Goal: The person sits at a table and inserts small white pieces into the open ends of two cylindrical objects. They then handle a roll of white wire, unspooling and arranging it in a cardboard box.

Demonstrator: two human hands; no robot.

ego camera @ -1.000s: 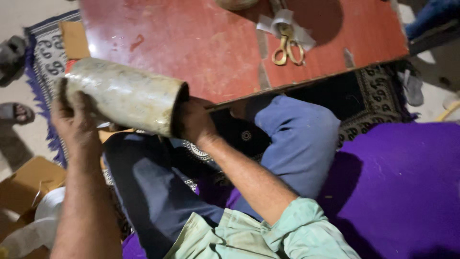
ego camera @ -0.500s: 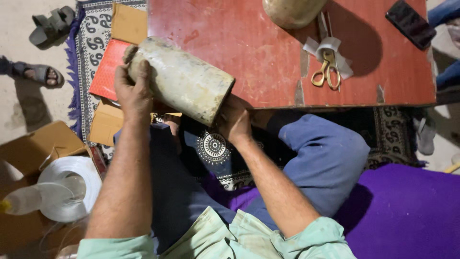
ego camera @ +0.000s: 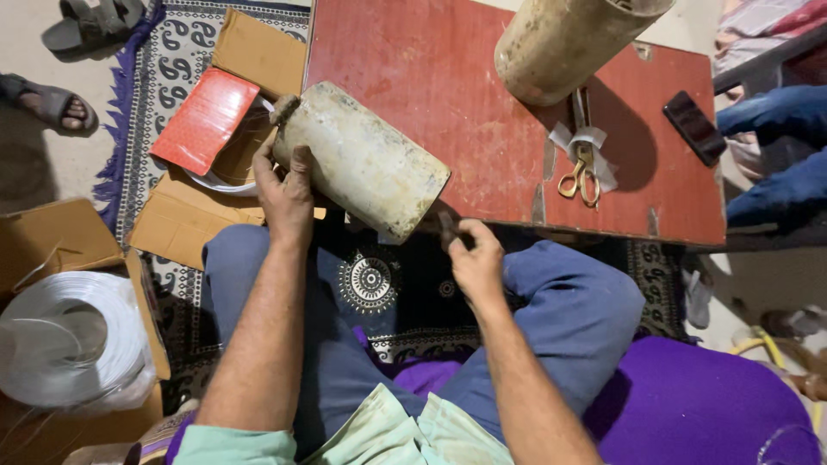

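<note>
Fingers [ego camera: 289, 176] on 1 of 2 cylinders [ego camera: 362, 159], prob.

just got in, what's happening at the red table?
A seated person grips a pale, worn cylinder with the left hand, holding it tilted over the near edge of the red table. The right hand pinches something small and dark at the cylinder's lower end. A second cylinder, gold-handled scissors and a dark phone lie on the table.

A low red table [ego camera: 448, 95] is standing on a patterned rug [ego camera: 164, 86], which is lying over a pale floor [ego camera: 26, 155]. A purple cushion [ego camera: 689, 405] is sitting just below the table.
</note>
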